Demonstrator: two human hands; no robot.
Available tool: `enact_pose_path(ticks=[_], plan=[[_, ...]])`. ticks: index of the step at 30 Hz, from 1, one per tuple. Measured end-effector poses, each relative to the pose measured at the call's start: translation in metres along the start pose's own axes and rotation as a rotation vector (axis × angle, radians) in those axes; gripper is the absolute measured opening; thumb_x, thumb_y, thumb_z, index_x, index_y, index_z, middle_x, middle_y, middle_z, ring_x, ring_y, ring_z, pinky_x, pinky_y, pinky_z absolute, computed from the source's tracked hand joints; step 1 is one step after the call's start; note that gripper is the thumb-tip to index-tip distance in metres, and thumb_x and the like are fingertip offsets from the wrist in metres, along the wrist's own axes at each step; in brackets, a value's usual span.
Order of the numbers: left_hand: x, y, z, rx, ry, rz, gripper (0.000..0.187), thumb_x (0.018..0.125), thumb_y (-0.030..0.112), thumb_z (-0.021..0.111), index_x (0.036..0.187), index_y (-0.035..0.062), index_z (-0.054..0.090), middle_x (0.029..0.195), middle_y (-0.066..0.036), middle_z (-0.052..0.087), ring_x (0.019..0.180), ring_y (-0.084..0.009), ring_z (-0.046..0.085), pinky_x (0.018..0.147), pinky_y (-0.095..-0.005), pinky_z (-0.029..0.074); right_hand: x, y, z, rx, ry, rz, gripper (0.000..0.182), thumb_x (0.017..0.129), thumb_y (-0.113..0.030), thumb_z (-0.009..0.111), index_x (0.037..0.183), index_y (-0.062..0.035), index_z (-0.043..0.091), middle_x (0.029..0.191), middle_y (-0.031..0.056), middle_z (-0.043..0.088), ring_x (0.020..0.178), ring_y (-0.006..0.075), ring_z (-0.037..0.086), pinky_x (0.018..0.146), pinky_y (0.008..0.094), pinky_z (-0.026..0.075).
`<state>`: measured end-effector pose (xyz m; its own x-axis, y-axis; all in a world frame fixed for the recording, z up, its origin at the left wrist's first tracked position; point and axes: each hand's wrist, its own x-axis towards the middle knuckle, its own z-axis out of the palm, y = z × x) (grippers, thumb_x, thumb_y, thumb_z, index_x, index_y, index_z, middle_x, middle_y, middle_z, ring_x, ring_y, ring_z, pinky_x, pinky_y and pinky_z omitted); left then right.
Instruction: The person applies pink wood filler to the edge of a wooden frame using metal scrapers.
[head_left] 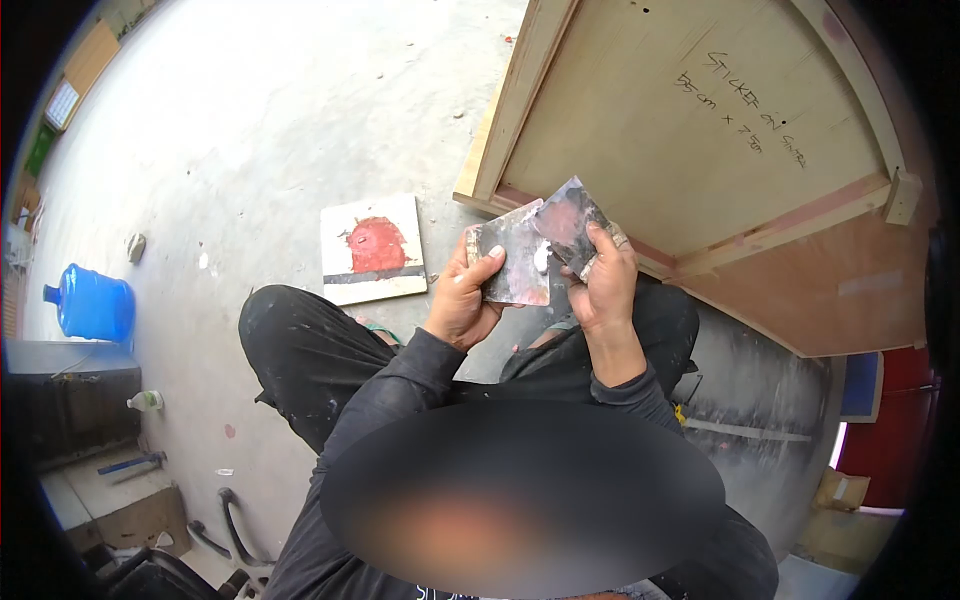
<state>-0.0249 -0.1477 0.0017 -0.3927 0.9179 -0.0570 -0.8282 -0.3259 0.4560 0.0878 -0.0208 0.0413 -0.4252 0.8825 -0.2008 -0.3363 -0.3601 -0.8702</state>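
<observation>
Between my knees I hold two flat, paint-stained plates. My left hand [468, 292] is closed on the larger, greyish plate [515, 262], thumb on its face. A white blob sits near that plate's right edge. My right hand [606, 275] grips a smaller dark plate [566, 225] with a pinkish smear, tilted, its lower edge against or just over the larger plate. On the floor beyond my left knee lies a white square board [345, 285] bearing a patch of red paste [378, 243] and a dark strip.
A large wooden panel [640, 120] with handwriting leans at the right, close to my right hand. At the left are a blue water bottle [95, 303], a small bottle [146, 401] and a stone [136, 247]. A blue-handled tool [130, 463] lies at lower left.
</observation>
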Motion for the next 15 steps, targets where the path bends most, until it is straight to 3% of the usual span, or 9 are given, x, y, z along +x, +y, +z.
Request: enact_pose_path(ticks=[4, 7, 10, 13, 15], plan=[[0.000, 0.012, 0.011, -0.019, -0.015, 0.080, 0.047, 0.100, 0.008, 0.052, 0.144, 0.0073, 0.035, 0.126, -0.012, 0.059, 0.108, -0.0245, 0.066, 0.084, -0.0453, 0.061, 0.001, 0.006, -0.010, -0.057, 0.068, -0.042, 0.020, 0.093, -0.011, 0.055, 0.111, -0.0059, 0.061, 0.095, 0.0057, 0.068, 0.076, 0.0201, 0.069, 0.046, 0.0346, 0.052], [0.001, 0.029, 0.011, -0.004, -0.086, 0.163, 0.037, 0.099, 0.006, 0.055, 0.134, 0.0084, 0.042, 0.122, -0.012, 0.060, 0.111, -0.0217, 0.064, 0.087, -0.0428, 0.060, -0.005, 0.006, -0.017, -0.008, 0.110, -0.116, 0.018, 0.093, -0.010, 0.055, 0.109, -0.0052, 0.061, 0.095, 0.0067, 0.068, 0.076, 0.0206, 0.069, 0.046, 0.0348, 0.053], [0.009, 0.029, 0.001, 0.220, 0.151, 0.443, 0.035, 0.099, 0.004, 0.055, 0.132, 0.0060, 0.043, 0.119, -0.009, 0.060, 0.102, -0.0169, 0.063, 0.088, -0.0323, 0.054, -0.021, -0.006, -0.013, 0.038, 0.035, -0.210, 0.018, 0.093, -0.011, 0.054, 0.109, -0.0043, 0.059, 0.095, 0.0058, 0.067, 0.075, 0.0194, 0.068, 0.047, 0.0332, 0.052], [0.012, 0.027, 0.002, 0.392, 0.257, 0.583, 0.032, 0.099, 0.005, 0.057, 0.129, 0.0030, 0.044, 0.114, -0.008, 0.061, 0.099, -0.0145, 0.061, 0.089, -0.0283, 0.050, -0.036, -0.003, -0.008, 0.028, -0.067, -0.271, 0.018, 0.095, -0.010, 0.053, 0.112, -0.0028, 0.058, 0.094, 0.0049, 0.066, 0.073, 0.0166, 0.067, 0.048, 0.0300, 0.053], [0.010, 0.024, 0.007, 0.490, 0.255, 0.628, 0.031, 0.099, 0.006, 0.058, 0.127, 0.0022, 0.045, 0.111, -0.007, 0.061, 0.098, -0.0133, 0.060, 0.088, -0.0273, 0.049, -0.034, 0.016, -0.014, -0.290, -0.091, -0.412, 0.018, 0.096, -0.005, 0.052, 0.113, -0.0014, 0.057, 0.094, 0.0056, 0.065, 0.071, 0.0147, 0.066, 0.048, 0.0298, 0.054]])
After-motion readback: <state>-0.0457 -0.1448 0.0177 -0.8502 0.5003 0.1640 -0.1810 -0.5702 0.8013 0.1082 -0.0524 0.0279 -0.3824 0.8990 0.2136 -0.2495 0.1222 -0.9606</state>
